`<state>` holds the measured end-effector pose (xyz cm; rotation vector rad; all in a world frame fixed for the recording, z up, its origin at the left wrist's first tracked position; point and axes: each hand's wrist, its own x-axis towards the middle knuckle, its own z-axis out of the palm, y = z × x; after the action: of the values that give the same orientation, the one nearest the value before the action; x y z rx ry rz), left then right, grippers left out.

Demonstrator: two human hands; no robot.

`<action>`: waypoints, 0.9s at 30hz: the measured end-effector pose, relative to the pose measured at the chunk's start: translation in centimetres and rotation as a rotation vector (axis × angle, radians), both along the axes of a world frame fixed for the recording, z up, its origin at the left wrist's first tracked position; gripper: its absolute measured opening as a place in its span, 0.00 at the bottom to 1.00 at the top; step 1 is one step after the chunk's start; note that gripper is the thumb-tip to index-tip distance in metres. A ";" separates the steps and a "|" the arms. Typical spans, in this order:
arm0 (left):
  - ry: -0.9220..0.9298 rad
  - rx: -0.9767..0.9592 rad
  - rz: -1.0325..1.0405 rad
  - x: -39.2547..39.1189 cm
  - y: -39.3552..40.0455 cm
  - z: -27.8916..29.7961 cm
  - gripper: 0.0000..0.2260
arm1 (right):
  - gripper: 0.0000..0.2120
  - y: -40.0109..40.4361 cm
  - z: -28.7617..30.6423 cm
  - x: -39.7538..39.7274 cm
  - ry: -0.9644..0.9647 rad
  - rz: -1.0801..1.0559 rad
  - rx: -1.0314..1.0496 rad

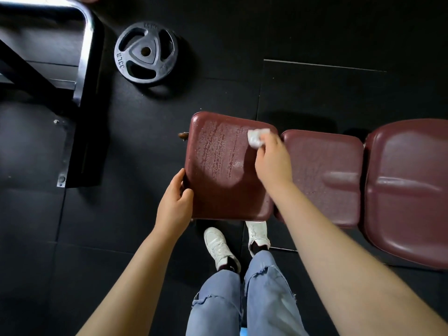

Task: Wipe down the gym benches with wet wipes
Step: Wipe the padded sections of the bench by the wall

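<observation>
Black rubber flooring [315,32] fills the gym room, laid in big tiles with visible seams; it looks grippy and dull, so footing should be sure. Across the frame from centre toward 3 o'clock runs the maroon bench [400,190] in three padded sections, vinyl-skinned, firm yet slightly yielding, and likely slick where wet. Its end pad [218,190] sits at centre, beaded with moisture streaks on its upper half, which suggests wiping is well underway here. At 10 o'clock stands a steel frame [84,44], and beside it at 11 o'clock an iron weight plate [145,54] lies flat, well apart from the bench. The left hand [175,202] clasps the pad's near-left edge, fingers curled round the rim, a sound place to steady it. The right hand [274,161] pinches the wet wipe [257,138], a small, soft, crumpled, light wad at the pad's 1 o'clock corner, pressed to the vinyl.
</observation>
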<state>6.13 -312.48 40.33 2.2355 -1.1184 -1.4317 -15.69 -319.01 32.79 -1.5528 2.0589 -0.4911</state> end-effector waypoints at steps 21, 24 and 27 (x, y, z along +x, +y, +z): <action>0.061 0.037 0.044 0.7 -0.6 0.4 0.24 | 0.10 -1.1 0.4 -2.0 0.105 -0.094 0.089; 0.081 0.044 0.047 1.1 -0.7 0.3 0.23 | 0.07 6.1 0.2 -0.9 0.042 -0.019 0.111; 0.090 0.043 0.030 1.0 -0.8 0.3 0.23 | 0.06 12.6 0.6 0.2 -0.036 -0.005 0.178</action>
<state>7.17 -313.24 40.65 2.1828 -1.0307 -1.5416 -15.48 -306.40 33.43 -1.4251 2.0204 -0.3250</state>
